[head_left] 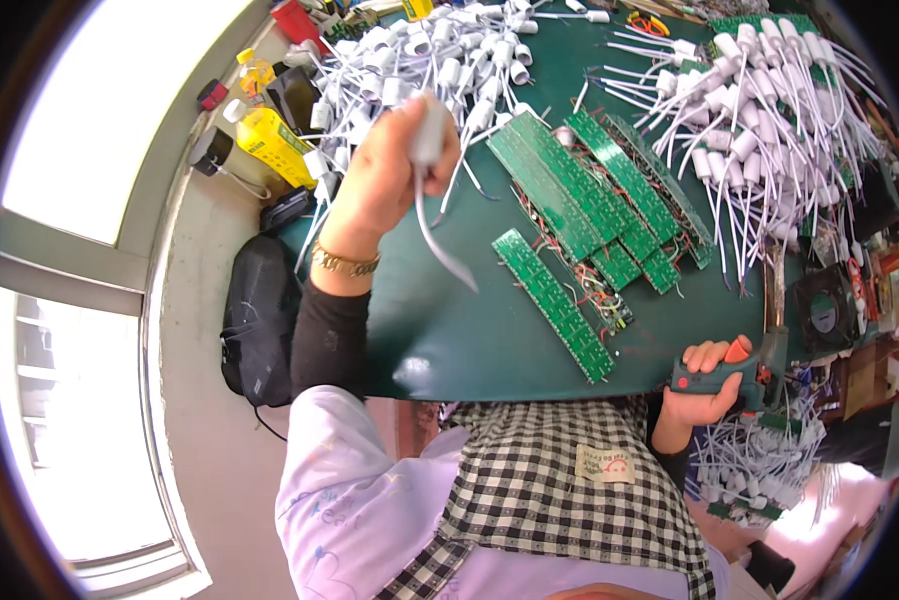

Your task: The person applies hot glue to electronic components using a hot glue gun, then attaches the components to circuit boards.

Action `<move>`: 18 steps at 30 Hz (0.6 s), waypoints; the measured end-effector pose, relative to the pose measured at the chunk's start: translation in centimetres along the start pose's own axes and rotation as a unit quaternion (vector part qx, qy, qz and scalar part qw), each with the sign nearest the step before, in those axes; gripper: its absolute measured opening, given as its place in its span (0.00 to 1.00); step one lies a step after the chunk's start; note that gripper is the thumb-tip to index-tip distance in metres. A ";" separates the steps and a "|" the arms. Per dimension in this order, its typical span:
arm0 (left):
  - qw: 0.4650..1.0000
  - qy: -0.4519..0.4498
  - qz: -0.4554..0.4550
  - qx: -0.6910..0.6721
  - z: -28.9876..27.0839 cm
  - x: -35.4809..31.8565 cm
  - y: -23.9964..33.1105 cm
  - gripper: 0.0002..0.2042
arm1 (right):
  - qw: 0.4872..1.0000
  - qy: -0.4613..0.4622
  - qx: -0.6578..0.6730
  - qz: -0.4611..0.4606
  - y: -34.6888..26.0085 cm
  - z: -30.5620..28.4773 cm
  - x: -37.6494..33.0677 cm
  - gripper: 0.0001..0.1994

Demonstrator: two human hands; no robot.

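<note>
My left hand is raised over the left of the table, its fingers closed round a white cylindrical piece with a white wire hanging from it, blurred by motion. Beyond it lies a heap of similar white wired pieces. Down at the table's front right edge, my right hand grips a dark green pistol-shaped hand tool with an orange trigger-like part. Between the hands lie stacked green circuit boards, and one narrow green circuit board lies apart at the near side.
Another pile of white wired pieces covers the back right of the green table. Yellow bottles and a black bag line the left side by the window. More wired pieces sit below the right edge, near a fan.
</note>
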State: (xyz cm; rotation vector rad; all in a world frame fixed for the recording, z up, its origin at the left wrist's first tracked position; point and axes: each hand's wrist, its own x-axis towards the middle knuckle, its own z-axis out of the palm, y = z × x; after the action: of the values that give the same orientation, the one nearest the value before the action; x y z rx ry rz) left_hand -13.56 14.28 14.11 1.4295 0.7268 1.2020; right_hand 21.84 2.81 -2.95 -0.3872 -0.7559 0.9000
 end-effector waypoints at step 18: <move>0.856 0.135 -0.061 0.496 3.0 -6.7 -10.8 0.05 | 0.998 -0.036 -0.021 0.041 -0.3 0.2 -0.2 0.24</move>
State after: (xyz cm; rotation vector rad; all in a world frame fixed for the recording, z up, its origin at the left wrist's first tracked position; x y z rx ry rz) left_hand -10.89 9.73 2.16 1.9937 1.7816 0.9444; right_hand 21.73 2.47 -2.72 -0.4281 -0.8303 0.9802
